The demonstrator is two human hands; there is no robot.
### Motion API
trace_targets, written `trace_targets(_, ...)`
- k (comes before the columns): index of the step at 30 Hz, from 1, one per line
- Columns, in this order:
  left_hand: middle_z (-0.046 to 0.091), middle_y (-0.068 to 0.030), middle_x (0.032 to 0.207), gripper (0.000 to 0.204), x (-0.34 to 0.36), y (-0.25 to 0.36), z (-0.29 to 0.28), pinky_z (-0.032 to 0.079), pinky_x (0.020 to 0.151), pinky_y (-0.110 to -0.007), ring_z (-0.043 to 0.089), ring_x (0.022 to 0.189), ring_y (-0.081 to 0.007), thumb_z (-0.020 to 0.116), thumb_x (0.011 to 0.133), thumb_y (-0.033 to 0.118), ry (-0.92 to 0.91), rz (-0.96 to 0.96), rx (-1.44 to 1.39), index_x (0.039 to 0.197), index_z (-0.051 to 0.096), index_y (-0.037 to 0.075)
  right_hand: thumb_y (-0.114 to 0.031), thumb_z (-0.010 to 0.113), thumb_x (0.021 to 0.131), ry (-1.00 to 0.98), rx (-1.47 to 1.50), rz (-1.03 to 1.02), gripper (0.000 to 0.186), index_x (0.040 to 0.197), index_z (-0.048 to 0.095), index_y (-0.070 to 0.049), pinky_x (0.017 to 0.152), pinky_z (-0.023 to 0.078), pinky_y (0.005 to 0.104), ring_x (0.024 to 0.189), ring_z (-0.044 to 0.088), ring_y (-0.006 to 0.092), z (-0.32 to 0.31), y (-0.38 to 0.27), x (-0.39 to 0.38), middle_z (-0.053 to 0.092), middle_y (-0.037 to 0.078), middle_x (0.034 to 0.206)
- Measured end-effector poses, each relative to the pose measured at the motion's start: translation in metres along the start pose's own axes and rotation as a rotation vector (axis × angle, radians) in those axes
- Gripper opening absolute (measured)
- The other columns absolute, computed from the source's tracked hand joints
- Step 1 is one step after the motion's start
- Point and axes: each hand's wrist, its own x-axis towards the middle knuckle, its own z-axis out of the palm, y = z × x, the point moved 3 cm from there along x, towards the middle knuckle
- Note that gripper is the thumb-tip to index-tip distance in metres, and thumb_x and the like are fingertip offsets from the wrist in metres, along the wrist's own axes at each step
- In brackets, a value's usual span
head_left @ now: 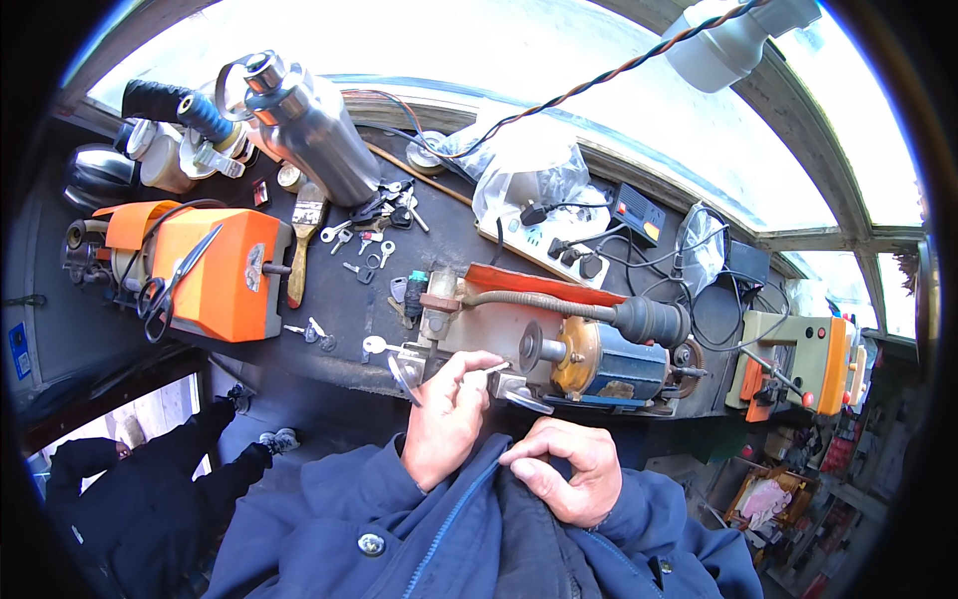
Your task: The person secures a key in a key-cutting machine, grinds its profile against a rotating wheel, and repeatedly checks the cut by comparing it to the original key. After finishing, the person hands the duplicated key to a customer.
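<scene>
A key-cutting machine with a blue motor (624, 364) and a round cutter wheel (531, 346) stands at the bench's front edge. My left hand (449, 419) is closed in front of its clamps, with a small light metal piece (496, 368) at the fingertips; its kind does not show clearly. Left of that hand, a key (374, 344) juts from the left clamp (411, 361). My right hand (569, 467) is lower and nearer my body, thumb and forefinger pinched at the front edge of my blue jacket (489, 479).
Loose keys (369, 240) lie around a brush (306, 220) and a steel bottle (319, 130). Scissors (180, 285) rest on an orange machine (235, 270). Behind are a power strip (544, 250) and tangled cords. A beige machine (788, 354) stands right; another person (150, 499) is lower left.
</scene>
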Motion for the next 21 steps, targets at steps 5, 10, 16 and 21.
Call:
trace_targets(5, 0.048, 0.0074, 0.074, 0.02, 0.008, 0.005, 0.002, 0.028, 0.05, -0.018, 0.035, 0.056, 0.0013, 0.047, 0.106, 0.01, -0.048, 0.087, 0.138, 0.12, 0.059, 0.004, -0.003, 0.072, 0.087, 0.007, -0.021, 0.019, 0.011, 0.098, 0.073, 0.001, 0.057, 0.047, 0.0256, 0.06, 0.062, 0.0145, -0.002, -0.001, 0.006, 0.067, 0.01, 0.081)
trace_targets(10, 0.044, 0.0082, 0.075, 0.018, 0.011, 0.007, -0.002, 0.027, 0.05, -0.019, 0.031, 0.057, 0.0009, 0.044, 0.109, 0.013, -0.127, 0.075, 0.155, 0.122, 0.055, 0.006, -0.006, 0.072, 0.088, 0.025, -0.012, 0.084, 0.01, 0.094, 0.074, 0.002, 0.064, 0.053, 0.0283, 0.067, 0.069, 0.021, -0.003, 0.0, 0.008, 0.07, 0.012, 0.079)
trace_targets(16, 0.045, 0.0061, 0.075, 0.018, 0.012, 0.015, -0.001, 0.028, 0.052, -0.021, 0.032, 0.059, -0.0008, 0.043, 0.109, 0.013, -0.122, 0.08, 0.226, 0.12, 0.056, 0.005, -0.004, 0.076, 0.084, 0.064, -0.102, 0.071, 0.011, 0.08, 0.068, 0.002, 0.051, 0.046, 0.026, 0.053, 0.062, 0.0159, -0.01, -0.004, 0.008, 0.065, 0.01, 0.068)
trace_targets(21, 0.049, 0.0031, 0.077, 0.017, 0.012, 0.016, -0.001, 0.033, 0.055, -0.023, 0.036, 0.062, -0.0033, 0.044, 0.107, 0.01, -0.119, 0.134, 0.315, 0.118, 0.055, 0.004, -0.005, 0.082, 0.08, 0.21, -0.222, 0.065, 0.018, 0.082, 0.064, -0.003, 0.046, 0.042, 0.0251, 0.045, 0.054, 0.0098, -0.017, -0.012, 0.008, 0.057, 0.003, 0.062)
